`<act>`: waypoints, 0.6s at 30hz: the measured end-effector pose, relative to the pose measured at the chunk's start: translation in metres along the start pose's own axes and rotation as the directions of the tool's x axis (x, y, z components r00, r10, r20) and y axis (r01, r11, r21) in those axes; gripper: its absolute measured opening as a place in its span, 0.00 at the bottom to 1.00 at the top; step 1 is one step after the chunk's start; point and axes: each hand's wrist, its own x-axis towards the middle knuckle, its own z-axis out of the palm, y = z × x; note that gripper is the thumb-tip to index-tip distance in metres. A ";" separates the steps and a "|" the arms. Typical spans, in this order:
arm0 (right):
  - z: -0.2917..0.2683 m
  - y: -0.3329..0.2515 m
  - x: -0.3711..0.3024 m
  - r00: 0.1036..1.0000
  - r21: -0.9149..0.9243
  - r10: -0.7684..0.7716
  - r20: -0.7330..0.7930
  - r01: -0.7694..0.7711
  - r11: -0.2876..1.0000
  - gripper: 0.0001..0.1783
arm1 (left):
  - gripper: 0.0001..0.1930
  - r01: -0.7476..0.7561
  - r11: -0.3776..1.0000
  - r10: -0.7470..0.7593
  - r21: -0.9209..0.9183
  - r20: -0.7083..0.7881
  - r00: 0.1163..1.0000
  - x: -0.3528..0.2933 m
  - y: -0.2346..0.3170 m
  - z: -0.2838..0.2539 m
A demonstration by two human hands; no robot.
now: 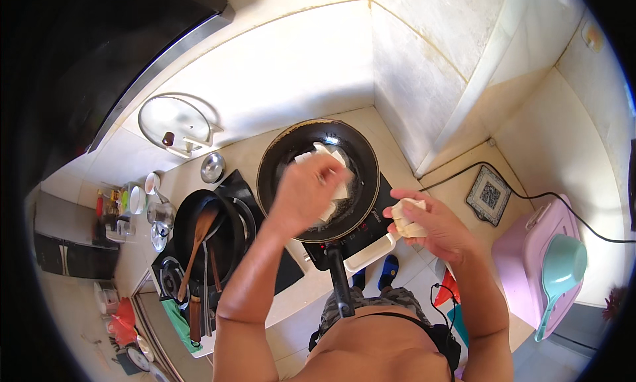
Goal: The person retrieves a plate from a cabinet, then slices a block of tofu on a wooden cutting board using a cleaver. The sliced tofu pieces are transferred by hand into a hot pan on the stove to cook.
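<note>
A black frying pan (pixel 363 213) sits on a black induction hob, its handle toward me. White, flat pieces that look like tofu (pixel 340 191) lie in its shiny, wet bottom. Above them is my left hand (pixel 308 190), slightly blurred, its fingers curled together. Whatever it pinches, if anything, is hidden. To the right of the pan, my right hand (pixel 440 226) is closed around a small stack of pale tofu slices (pixel 409 218), thumb on top and fingers beneath.
Left of the pan stands a black wok (pixel 189 216) with a wooden spatula (pixel 199 249) across it. A glass lid (pixel 173 120) leans on the wall, near a metal ladle (pixel 212 167). At right are a trivet (pixel 489 195), a cable, a pink bin (pixel 523 249) and a teal dipper (pixel 563 266).
</note>
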 end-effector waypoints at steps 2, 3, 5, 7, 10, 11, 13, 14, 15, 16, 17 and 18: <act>0.012 0.005 0.009 0.998 0.006 0.050 0.046 -0.050 0.999 0.28 | 0.14 0.052 0.981 -0.011 -0.185 0.214 0.977 -0.026 0.018 0.010; 0.015 0.007 0.012 0.996 -0.038 0.073 0.057 -0.071 0.997 0.27 | 0.19 0.044 0.975 0.021 -0.216 0.290 0.957 -0.032 0.022 0.015; 0.019 0.007 0.018 0.988 -0.112 0.094 0.123 -0.080 0.990 0.26 | 0.20 0.007 0.922 0.137 -0.388 0.343 0.929 -0.040 0.022 0.022; 0.022 0.007 0.021 0.978 -0.174 0.120 0.169 -0.090 0.981 0.25 | 0.20 0.082 0.868 0.129 -0.490 0.382 0.915 -0.045 0.015 0.025; 0.026 0.002 0.026 0.959 -0.188 0.144 0.244 -0.099 0.977 0.24 | 0.20 0.154 0.812 0.117 -0.563 0.415 0.902 -0.049 0.001 0.023; 0.029 0.001 0.028 0.958 -0.207 0.161 0.237 -0.113 0.972 0.23 | 0.19 0.164 0.812 0.105 -0.560 0.416 0.903 -0.049 -0.003 0.023; 0.033 -0.001 0.031 0.953 -0.230 0.191 0.234 -0.137 0.964 0.23 | 0.18 0.211 0.788 0.054 -0.578 0.405 0.913 -0.050 -0.010 0.023; 0.034 -0.001 0.032 0.951 -0.247 0.204 0.234 -0.145 0.958 0.24 | 0.18 0.245 0.762 0.015 -0.600 0.395 0.919 -0.050 -0.013 0.023; 0.035 -0.001 0.034 0.946 -0.252 0.213 0.243 -0.150 0.956 0.24 | 0.17 0.278 0.733 -0.023 -0.621 0.386 0.922 -0.050 -0.015 0.023; 0.035 0.000 0.036 0.941 -0.247 0.219 0.258 -0.155 0.957 0.25 | 0.17 0.315 0.718 -0.060 -0.620 0.395 0.917 -0.051 -0.017 0.022; 0.035 0.001 0.037 0.944 -0.243 0.219 0.246 -0.158 0.957 0.24 | 0.17 0.351 0.703 -0.097 -0.618 0.405 0.909 -0.052 -0.019 0.021; 0.034 0.003 0.037 0.947 -0.227 0.214 0.240 -0.160 0.961 0.24 | 0.17 0.387 0.688 -0.133 -0.614 0.417 0.899 -0.052 -0.020 0.020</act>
